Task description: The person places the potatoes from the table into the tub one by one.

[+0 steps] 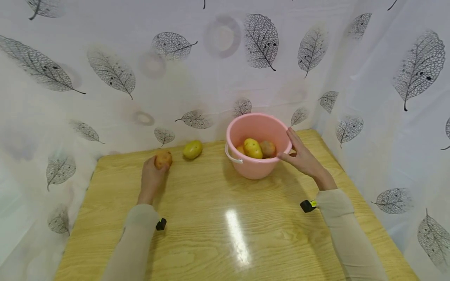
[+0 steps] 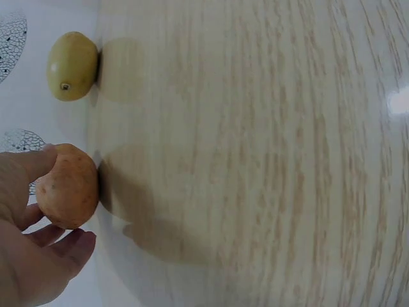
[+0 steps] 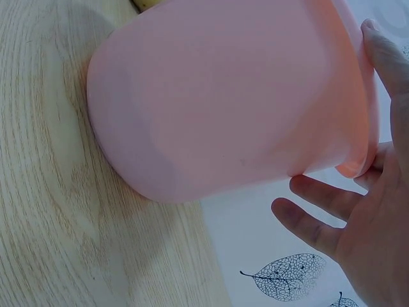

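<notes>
My left hand point(image 1: 152, 177) grips a round orange-brown potato point(image 2: 69, 187) at the table's back left, thumb on one side and fingers curled round the other. Beside it lies an oval yellow-green fruit point(image 1: 192, 149) with a small stem scar, apart from the hand. At the back right stands a pink bucket point(image 1: 256, 168), a white handle point(image 1: 232, 155) hanging on its left side. My right hand point(image 1: 305, 158) is spread against the bucket's right side, thumb and fingertips touching at the rim. Inside the bucket sit a yellow fruit point(image 1: 252, 148) and a brownish round one point(image 1: 268, 149), with others partly hidden.
The wooden table point(image 1: 197, 218) meets a white leaf-patterned curtain point(image 1: 211, 86) along its back and sides. A bright light reflection lies on the tabletop's middle. Small black devices point(image 1: 308, 206) sit at both sleeve cuffs.
</notes>
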`<state>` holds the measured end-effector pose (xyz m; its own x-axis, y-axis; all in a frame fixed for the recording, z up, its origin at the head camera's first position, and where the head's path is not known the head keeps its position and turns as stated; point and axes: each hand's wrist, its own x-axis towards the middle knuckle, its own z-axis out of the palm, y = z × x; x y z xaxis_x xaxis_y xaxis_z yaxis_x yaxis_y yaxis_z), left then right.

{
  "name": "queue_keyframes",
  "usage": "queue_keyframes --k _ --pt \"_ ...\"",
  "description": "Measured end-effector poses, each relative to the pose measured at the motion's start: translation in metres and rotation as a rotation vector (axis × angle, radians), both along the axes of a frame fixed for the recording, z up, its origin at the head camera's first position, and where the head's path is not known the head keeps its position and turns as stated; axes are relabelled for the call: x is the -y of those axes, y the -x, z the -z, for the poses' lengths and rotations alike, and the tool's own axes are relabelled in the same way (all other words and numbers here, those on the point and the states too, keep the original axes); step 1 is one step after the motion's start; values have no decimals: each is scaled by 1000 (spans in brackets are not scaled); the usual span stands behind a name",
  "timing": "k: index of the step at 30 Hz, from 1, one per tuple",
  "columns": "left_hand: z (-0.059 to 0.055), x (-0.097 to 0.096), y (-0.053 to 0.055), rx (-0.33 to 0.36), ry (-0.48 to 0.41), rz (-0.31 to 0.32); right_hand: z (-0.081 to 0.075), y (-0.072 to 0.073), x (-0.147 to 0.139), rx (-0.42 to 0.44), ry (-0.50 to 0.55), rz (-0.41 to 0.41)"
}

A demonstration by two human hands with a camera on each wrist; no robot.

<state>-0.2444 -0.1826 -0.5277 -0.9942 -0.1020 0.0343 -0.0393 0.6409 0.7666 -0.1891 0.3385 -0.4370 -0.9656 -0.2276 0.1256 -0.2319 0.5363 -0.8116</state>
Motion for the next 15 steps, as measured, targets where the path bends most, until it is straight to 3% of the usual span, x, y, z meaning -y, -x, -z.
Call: queue_keyframes --k 7,15 --pt "13 -1 4 -64 -23 -35 3 1 -2 -7 -4 0" --pt "15 -4 0 -38 -170 -98 4 -1 -3 -9 -9 5"
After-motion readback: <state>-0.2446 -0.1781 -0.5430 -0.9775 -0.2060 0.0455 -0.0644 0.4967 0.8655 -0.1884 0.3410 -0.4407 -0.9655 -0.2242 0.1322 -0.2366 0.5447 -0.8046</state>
